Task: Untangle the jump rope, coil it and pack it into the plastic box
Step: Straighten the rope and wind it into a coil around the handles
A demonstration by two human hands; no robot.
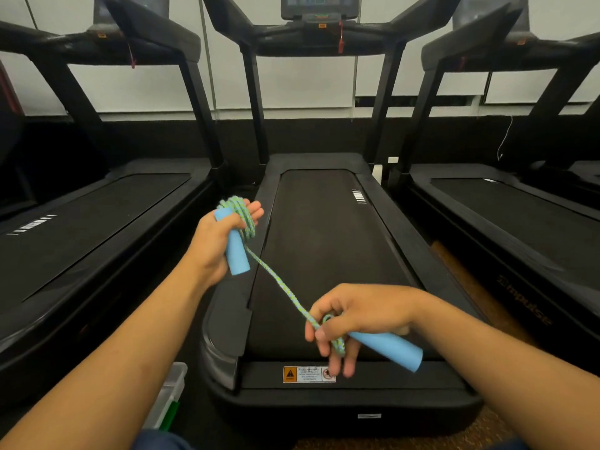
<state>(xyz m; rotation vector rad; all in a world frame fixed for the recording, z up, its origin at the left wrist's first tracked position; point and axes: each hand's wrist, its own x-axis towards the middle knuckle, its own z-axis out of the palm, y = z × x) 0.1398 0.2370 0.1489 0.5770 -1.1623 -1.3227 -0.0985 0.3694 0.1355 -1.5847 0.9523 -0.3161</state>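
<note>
The jump rope has a green-and-blue braided cord (279,282) and two light blue foam handles. My left hand (216,245) grips one handle (237,254) upright, with several loops of cord coiled around its fingers. A taut length of cord runs down and right to my right hand (354,316), which holds the other handle (389,349) and a small loop of cord. The clear plastic box (168,396) with a green latch lies on the floor at lower left, partly hidden behind my left forearm.
A black treadmill (324,254) stretches ahead under both hands, with a warning sticker (308,374) on its rear edge. Two more treadmills (81,228) (519,222) flank it. Brown carpet (470,287) shows between the machines on the right.
</note>
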